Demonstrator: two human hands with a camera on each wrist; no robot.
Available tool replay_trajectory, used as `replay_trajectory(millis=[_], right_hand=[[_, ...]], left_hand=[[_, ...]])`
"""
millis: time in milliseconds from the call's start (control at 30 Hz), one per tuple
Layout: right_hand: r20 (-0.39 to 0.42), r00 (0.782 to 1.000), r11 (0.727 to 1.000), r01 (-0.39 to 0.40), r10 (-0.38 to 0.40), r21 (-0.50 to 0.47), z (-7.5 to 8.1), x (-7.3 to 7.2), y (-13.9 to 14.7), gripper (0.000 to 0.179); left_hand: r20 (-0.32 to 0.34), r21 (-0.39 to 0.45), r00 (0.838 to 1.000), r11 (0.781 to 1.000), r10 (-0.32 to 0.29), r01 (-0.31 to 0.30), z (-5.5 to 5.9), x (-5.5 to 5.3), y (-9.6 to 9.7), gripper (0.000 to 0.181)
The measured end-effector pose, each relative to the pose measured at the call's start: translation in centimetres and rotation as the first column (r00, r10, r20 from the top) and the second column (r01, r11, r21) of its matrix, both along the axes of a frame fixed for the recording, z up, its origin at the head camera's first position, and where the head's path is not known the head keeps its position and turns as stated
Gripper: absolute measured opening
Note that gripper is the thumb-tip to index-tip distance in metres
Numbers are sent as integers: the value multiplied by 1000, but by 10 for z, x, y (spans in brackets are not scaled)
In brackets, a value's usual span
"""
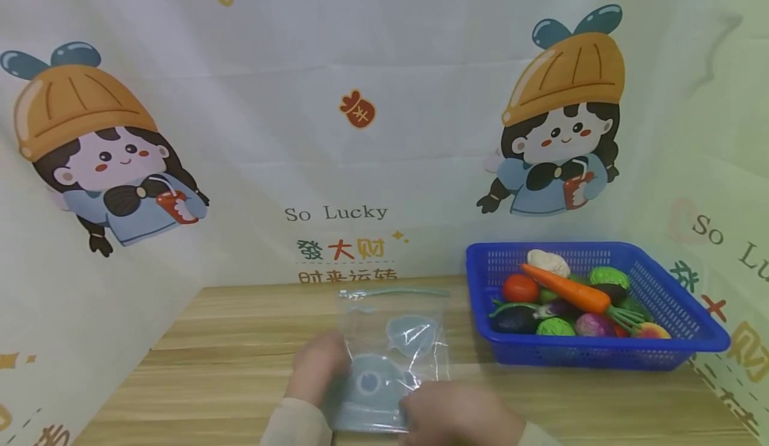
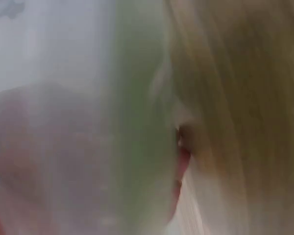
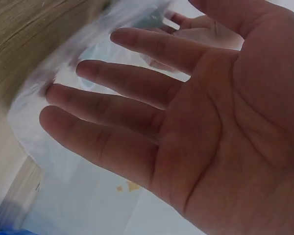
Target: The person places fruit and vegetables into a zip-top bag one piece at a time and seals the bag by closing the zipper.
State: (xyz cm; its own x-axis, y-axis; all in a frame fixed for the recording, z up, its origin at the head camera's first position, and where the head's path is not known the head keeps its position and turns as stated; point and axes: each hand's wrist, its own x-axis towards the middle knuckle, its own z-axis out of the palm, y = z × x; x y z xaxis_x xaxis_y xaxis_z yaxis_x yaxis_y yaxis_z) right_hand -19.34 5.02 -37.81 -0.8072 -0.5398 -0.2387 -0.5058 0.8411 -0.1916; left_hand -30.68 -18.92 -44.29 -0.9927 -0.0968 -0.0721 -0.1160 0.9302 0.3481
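Right hand (image 1: 459, 411) — straight fingers apart — at a crinkled, glossy, rectangular bag (image 1: 393, 356) on wood-grained tabletop (image 1: 228, 352); left hand (image 1: 318, 366) too blurred to tell its grip.

We hold our left hand (image 1: 320, 366) low, its grip too blurred to tell; our right hand (image 1: 461, 414) has straight, parted fingers (image 3: 110, 142) and flat palm (image 3: 201, 137).
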Motion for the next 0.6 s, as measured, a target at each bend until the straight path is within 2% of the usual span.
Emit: replay_trajectory(millis=[100, 200, 267, 367, 467, 600], right_hand=[[11, 1000, 1000, -4, 4, -9, 0, -2, 0, 24], [30, 1000, 1000, -4, 4, -4, 0, -3, -1, 21], [33, 999, 1000, -5, 5, -2, 1, -4, -2, 21], [10, 1000, 1000, -20, 20, -1, 2, -6, -2, 20], [-13, 1000, 999, -13, 13, -32, 7, -10, 1, 17], [-110, 994, 992, -21, 7, -126, 22, -18, 11, 23]], left_hand=[[-69, 61, 996, 997, -51, 55, 23, 14, 6, 20], [-128, 138, 987, 984, -95, 113, 42, 23, 11, 22], [-176, 175, 978, 974, -113, 144, 50, 24, 12, 23], [-231, 222, 967, 962, -105, 157, 60, 25, 13, 27], [-302, 200, 944, 960, -131, 198, 73, 28, 10, 35], [-368, 110, 901, 951, -230, 287, 96, 40, 4, 43]])
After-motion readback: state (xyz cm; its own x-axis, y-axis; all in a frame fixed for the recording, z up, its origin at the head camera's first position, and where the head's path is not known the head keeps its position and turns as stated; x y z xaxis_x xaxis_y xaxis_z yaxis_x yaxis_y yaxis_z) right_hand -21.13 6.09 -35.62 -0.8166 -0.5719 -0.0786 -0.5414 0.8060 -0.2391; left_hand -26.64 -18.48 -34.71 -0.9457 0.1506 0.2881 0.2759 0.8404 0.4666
